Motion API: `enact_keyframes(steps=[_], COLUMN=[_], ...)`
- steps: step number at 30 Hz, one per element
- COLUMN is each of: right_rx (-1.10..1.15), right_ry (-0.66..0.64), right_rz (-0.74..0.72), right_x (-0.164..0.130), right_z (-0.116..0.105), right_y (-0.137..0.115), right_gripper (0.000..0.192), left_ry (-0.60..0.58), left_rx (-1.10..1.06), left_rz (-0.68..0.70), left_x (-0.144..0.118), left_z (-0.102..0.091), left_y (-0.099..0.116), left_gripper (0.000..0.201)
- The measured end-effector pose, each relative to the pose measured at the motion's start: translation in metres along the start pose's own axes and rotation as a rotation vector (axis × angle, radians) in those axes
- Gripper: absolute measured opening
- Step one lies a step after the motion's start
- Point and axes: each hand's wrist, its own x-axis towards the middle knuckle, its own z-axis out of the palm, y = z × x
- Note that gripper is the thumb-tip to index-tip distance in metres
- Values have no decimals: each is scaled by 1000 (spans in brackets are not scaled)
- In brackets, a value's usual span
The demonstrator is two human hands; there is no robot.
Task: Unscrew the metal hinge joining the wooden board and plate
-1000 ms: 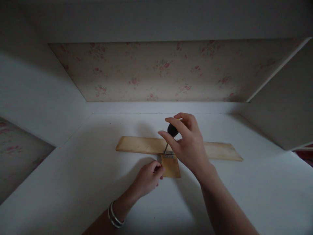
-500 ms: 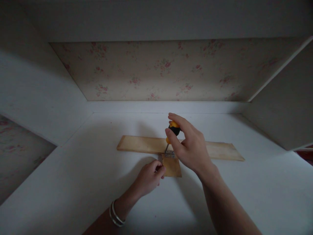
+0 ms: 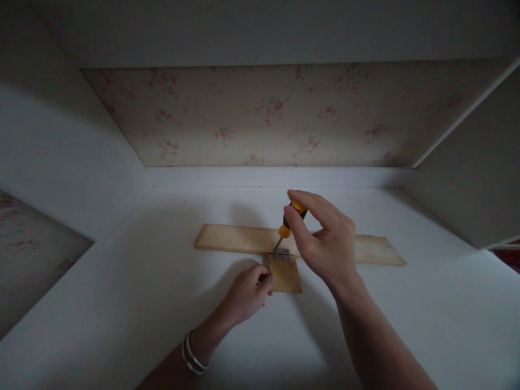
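Observation:
My right hand (image 3: 327,244) grips a short screwdriver (image 3: 289,222) with a yellow and black handle, fingers around its top. Its metal tip rests on a small metal hinge (image 3: 280,253). The hinge joins a long pale wooden strip (image 3: 231,238), lying crosswise on the white surface, to a small square wooden piece (image 3: 286,276) in front of it. My left hand (image 3: 246,295), with bangles on the wrist, is curled with its fingertips pressed against the left edge of the small wooden piece.
The work lies on a white shelf surface (image 3: 122,303) inside a white cabinet. Floral-papered back panel (image 3: 264,119) stands behind, white side walls rise left and right. A floral patch (image 3: 24,244) shows at the far left.
My right hand has turned on the screwdriver handle, shifting slightly right, so more of the yellow handle shows. My left hand and the wooden pieces have stayed put.

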Motion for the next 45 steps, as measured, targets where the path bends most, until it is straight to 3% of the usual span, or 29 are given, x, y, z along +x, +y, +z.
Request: enact_keyframes(steps=[4, 8, 14, 19, 27, 31, 36, 41, 45], right_rx=[-116, -104, 89, 41, -91, 0, -106, -100, -81], right_ry=[32, 72, -38, -152, 60, -6, -31, -169, -164], right_rz=[-85, -74, -43, -36, -24, -3, 39, -9, -14], right_x=[0, -2, 0, 1, -1, 0, 0, -1, -1], right_z=[2, 7, 2, -4, 4, 1, -2, -4, -2], right_y=[5, 7, 0, -1, 3, 0, 0, 1, -1], right_gripper=[29, 29, 34, 36, 22, 29, 34, 37, 29], left_ry=[-9, -13, -7, -1, 6, 7, 11, 3, 6], left_rx=[0, 9, 11, 20, 34, 49, 42, 38, 42], left_rz=[2, 6, 20, 9, 23, 19, 14, 4, 4], left_x=[1, 1, 0, 1, 1, 1, 2, 1, 0], left_z=[0, 0, -1, 0, -1, 0, 0, -1, 0], left_y=[1, 0, 1, 2, -1, 0, 0, 0, 1], left_gripper=[30, 30, 29, 28, 30, 30, 28, 28, 29])
